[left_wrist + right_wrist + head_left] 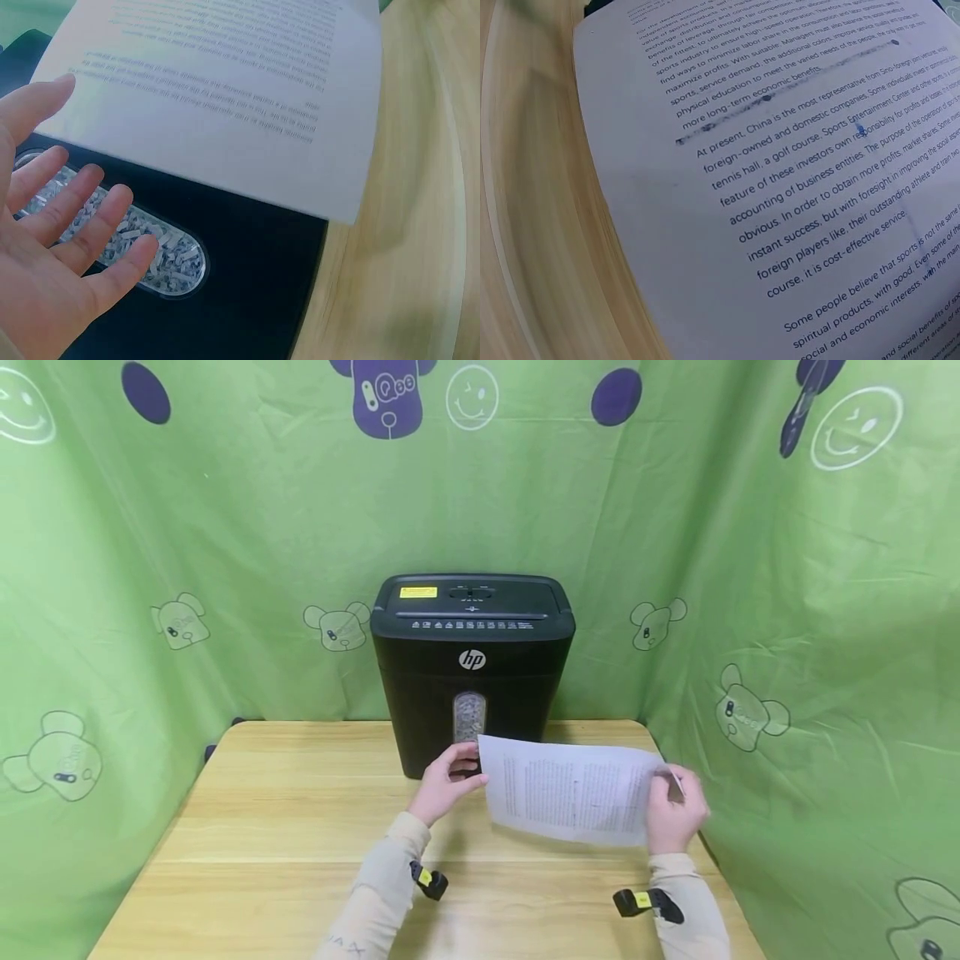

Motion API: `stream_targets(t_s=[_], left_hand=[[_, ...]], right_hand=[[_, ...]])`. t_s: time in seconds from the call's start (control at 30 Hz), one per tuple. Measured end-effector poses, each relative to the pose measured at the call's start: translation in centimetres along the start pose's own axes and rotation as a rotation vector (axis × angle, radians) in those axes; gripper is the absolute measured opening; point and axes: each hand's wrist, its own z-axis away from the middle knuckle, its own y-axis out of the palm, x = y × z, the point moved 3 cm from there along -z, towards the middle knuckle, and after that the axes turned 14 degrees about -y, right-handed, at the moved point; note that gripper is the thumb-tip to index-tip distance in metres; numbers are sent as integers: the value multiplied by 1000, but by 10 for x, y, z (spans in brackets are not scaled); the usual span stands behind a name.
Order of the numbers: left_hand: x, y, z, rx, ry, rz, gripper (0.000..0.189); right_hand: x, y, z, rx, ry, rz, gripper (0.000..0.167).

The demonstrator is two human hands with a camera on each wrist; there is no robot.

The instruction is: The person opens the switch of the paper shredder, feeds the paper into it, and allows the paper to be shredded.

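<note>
One printed sheet of white paper, held up over the wooden table, in front of the black HP shredder and mostly to its right. Sheet bows gently; right edge curls over at the hand. Dense black text in paragraphs, in English where the right wrist view makes it legible; one begins "At present, China is the most representative". Marks on the page: a dark smudged streak slanting between two paragraphs, dotted with heavier blots, and a small blue blot further down, with a fainter trail running on below it.

Right hand: fingers curled, clamped on the sheet's right edge. Its own camera shows page and table only, so exact finger placement cannot be told from there.

Left hand: fingers apart and loosely extended, palm open, thumb clear of the others. It lies at the sheet's left edge, thumb tip just beside the paper; cannot tell whether they touch. Fingers stand before the shredder's oval window, behind which pale paper shreds show.
</note>
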Motion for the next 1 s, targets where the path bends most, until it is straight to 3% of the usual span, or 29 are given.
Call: stream_targets(t_s=[0.27, 0.47, 0.7, 1.0], left_hand=[[-1, 4, 1, -22, 1, -67, 44], [2, 2, 1, -132, 34, -102, 30], [5, -6, 1, -261, 38, -30, 17], [-10, -24, 5, -316, 33, 47, 13]], right_hand=[[3, 9, 7, -4, -5, -57, 12], [12, 14, 11, 30, 29, -96, 9], [36, 14, 9, 169, 83, -185, 12], [32, 17, 10, 408, 178, -216, 15]])
